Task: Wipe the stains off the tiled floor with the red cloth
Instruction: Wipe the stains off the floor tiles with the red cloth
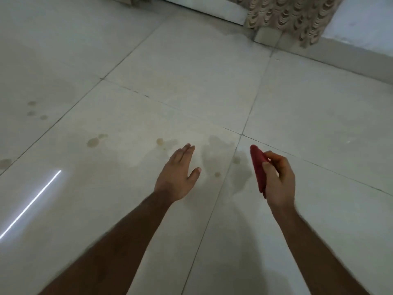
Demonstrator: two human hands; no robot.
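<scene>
My right hand [279,177] holds a folded red cloth [257,165] upright above the floor, thumb and fingers pinched on it. My left hand [179,173] hovers flat and empty, fingers together and thumb apart, to the left of the cloth. The pale tiled floor [191,86] carries several brownish stains: a small round one [217,174] between my hands, one by the grout line [236,160], one just beyond my left fingers [160,141], a pair farther left [93,142], and a cluster at far left [32,104]. Faint wet smears [217,150] lie between the hands.
A patterned beige curtain [293,15] hangs to the floor at the top right, beside a white wall and skirting [350,60]. A bright strip of reflected light [32,203] crosses the tile at the lower left. Dark grout lines divide the large tiles.
</scene>
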